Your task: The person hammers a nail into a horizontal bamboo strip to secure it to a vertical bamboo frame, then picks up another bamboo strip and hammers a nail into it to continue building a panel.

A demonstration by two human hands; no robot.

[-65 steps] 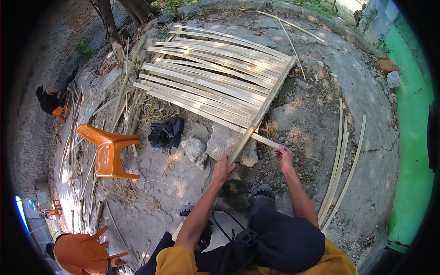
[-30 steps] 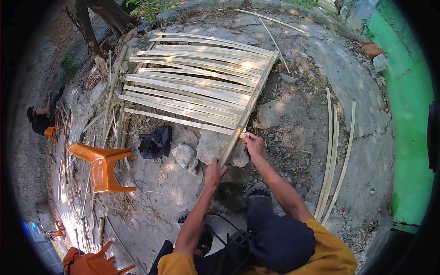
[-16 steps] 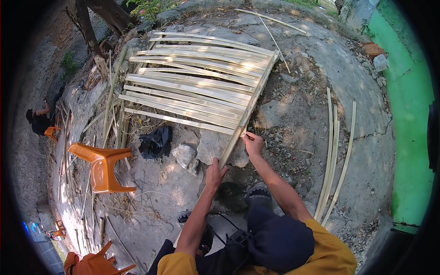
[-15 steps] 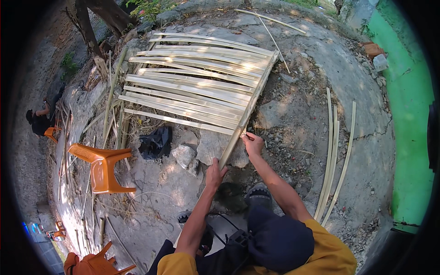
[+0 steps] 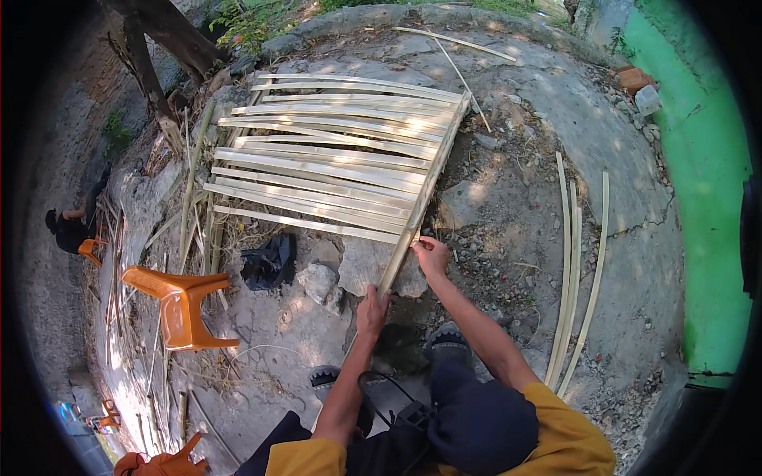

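A panel of pale split-bamboo slats (image 5: 325,163) lies ahead of me on the ground. The slats run left to right, roughly side by side with gaps. Their right ends meet a long bamboo rail (image 5: 432,178) that slants down toward me. My left hand (image 5: 371,311) is wrapped round the near part of this rail. Against the rail's right side, by the end of the nearest slat (image 5: 305,223), my right hand (image 5: 431,258) is closed in a pinch. Whatever sits between its fingertips is too small to make out.
Several loose bamboo strips (image 5: 573,278) lie at right, before a green wall (image 5: 698,182). An orange plastic chair (image 5: 181,309), a black plastic bag (image 5: 268,260) and a pale rock (image 5: 317,283) are at left. Farther left, a person in dark clothes (image 5: 70,230) sits low.
The view has shifted slightly, so the panel appears lower in the picture. Both hands keep their places on the rail, the right one still pinched beside it.
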